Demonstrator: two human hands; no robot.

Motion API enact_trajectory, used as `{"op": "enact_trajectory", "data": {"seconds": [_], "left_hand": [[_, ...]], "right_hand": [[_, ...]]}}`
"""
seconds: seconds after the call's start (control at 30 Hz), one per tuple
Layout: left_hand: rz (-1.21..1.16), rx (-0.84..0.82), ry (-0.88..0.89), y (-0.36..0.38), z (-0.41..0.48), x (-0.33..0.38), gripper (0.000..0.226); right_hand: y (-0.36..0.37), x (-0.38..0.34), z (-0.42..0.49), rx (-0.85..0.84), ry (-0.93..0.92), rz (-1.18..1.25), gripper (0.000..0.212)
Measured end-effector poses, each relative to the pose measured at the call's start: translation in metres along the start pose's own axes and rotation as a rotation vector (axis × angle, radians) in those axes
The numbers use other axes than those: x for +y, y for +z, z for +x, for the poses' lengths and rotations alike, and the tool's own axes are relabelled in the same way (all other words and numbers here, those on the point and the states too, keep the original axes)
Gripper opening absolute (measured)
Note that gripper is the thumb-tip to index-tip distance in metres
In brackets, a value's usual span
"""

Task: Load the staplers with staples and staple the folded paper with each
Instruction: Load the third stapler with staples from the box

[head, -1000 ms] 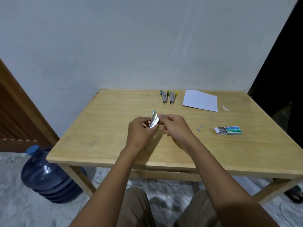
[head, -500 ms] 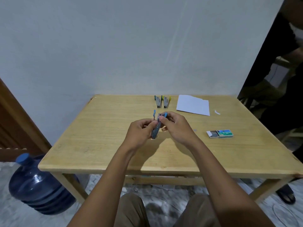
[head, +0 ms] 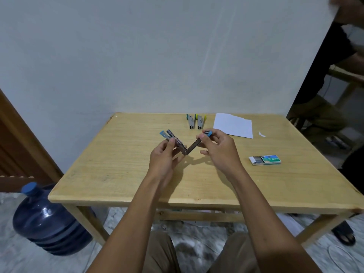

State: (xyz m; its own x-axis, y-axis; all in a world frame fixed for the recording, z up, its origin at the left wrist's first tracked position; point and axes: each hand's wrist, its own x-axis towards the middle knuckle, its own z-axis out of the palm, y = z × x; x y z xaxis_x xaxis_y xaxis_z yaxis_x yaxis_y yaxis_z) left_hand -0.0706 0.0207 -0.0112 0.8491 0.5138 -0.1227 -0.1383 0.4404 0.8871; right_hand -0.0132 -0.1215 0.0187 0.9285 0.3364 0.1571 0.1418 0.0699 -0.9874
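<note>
A small metal stapler with blue ends is swung wide open into a V above the table. My left hand grips its left arm, and my right hand pinches the blue tip of its right arm. Two more staplers lie side by side at the back of the table, one with a green end, one with a yellow end. The folded white paper lies flat to their right. A half-open staple box sits right of my right hand.
The wooden table stands against a pale wall. A torn paper scrap lies near the paper. A blue water jug stands on the floor at left. Another person sits at the right edge.
The stapler was held nearly closed between both hands; now my hands have drawn apart and it is spread open in a V. The camera has tilted up.
</note>
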Motion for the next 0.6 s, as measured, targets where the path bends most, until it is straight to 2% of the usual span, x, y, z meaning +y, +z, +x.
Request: {"op": "enact_trajectory", "data": {"seconds": [0.2, 0.37, 0.6], "left_hand": [[-0.09, 0.081, -0.007, 0.006, 0.0, 0.006, 0.023], [-0.196, 0.102, -0.077, 0.007, 0.003, 0.006, 0.022], [-0.283, 0.061, -0.174, 0.007, 0.007, 0.002, 0.015]], "right_hand": [[0.0, 0.011, -0.018, -0.132, -0.029, -0.032, 0.015], [0.001, 0.02, -0.032, -0.26, -0.115, -0.326, 0.021], [0.0, 0.024, -0.042, -0.434, -0.098, -0.306, 0.033]]}}
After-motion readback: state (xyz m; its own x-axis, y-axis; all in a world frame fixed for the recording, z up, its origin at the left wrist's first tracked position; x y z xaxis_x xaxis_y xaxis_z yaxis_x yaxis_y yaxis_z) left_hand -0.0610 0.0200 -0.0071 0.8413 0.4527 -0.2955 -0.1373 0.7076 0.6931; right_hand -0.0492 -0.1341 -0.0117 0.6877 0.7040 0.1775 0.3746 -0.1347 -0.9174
